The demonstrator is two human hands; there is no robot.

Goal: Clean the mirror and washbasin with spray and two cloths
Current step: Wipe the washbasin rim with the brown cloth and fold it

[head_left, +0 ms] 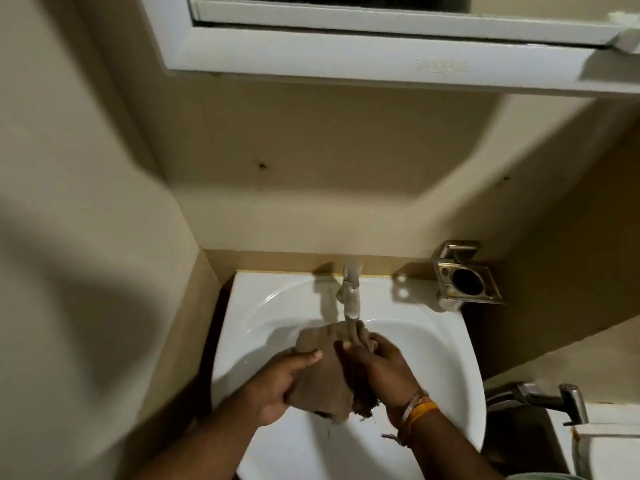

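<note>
A wet brown cloth [320, 372] hangs between both hands over the white washbasin [446, 344]. My left hand [280, 386] grips its left side with the thumb on top. My right hand [377, 365] holds its right part just under the tap [350, 292], where a stream of water runs onto the cloth. The mirror cabinet's white frame [346, 60] spans the top of the view, with only a strip of mirror showing. No spray bottle or second cloth is in view.
A metal wall holder [465, 278] with a round opening sits right of the tap. At lower right a chrome hand sprayer [554, 398] rests by a white toilet tank [602, 445]. Beige walls close in on the left and behind the basin.
</note>
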